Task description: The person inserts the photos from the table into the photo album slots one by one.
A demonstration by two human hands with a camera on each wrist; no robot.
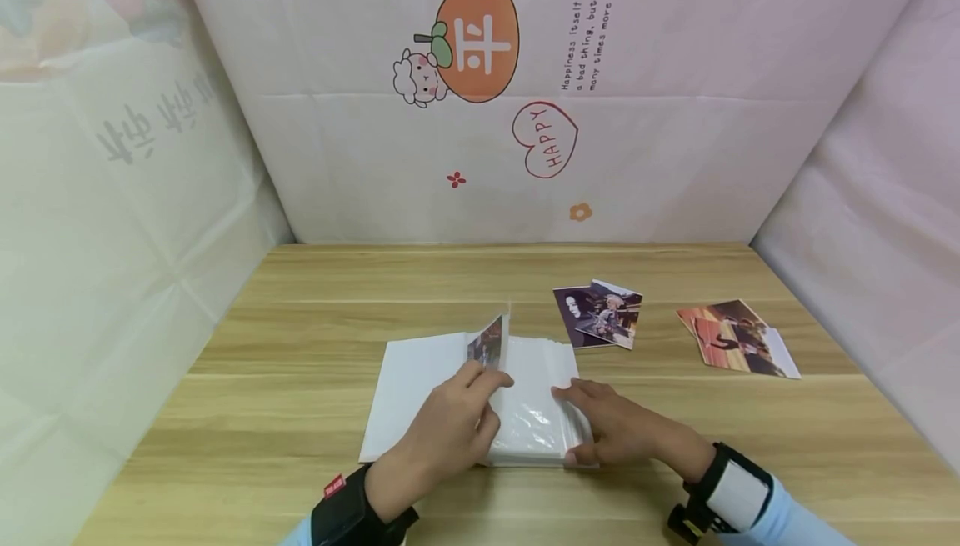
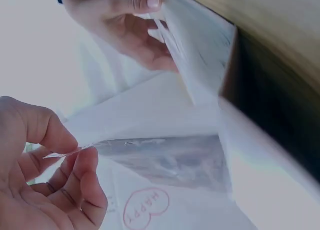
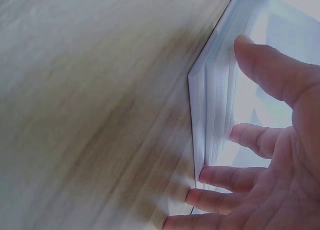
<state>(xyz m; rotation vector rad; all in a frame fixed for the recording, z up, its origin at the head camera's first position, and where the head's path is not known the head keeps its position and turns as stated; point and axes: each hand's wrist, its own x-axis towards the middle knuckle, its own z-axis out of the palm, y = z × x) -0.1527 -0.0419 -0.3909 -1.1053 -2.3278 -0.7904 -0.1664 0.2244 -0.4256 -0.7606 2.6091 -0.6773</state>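
A white photo album (image 1: pixel 420 371) lies spread on the table, clear plastic sleeves stacked on its right side. Between thumb and fingertips, my left hand (image 1: pixel 453 413) pinches the edge of one clear sleeve page (image 2: pixel 165 157), which stands raised near the album's middle. A small dark picture card (image 1: pixel 487 344) shows in that page. At the album's right edge rests my right hand (image 1: pixel 618 425), its fingers spread. In the right wrist view, its fingertips (image 3: pixel 242 135) touch the side of the page stack (image 3: pixel 220 94) and cover.
Two overlapping dark picture cards (image 1: pixel 609 313) lie behind the album's right corner. Farther right is a small group of orange-toned cards (image 1: pixel 738 342). A printed white cloth (image 1: pixel 637 154) hangs behind the wooden table (image 1: pixel 300 388) and along both sides.
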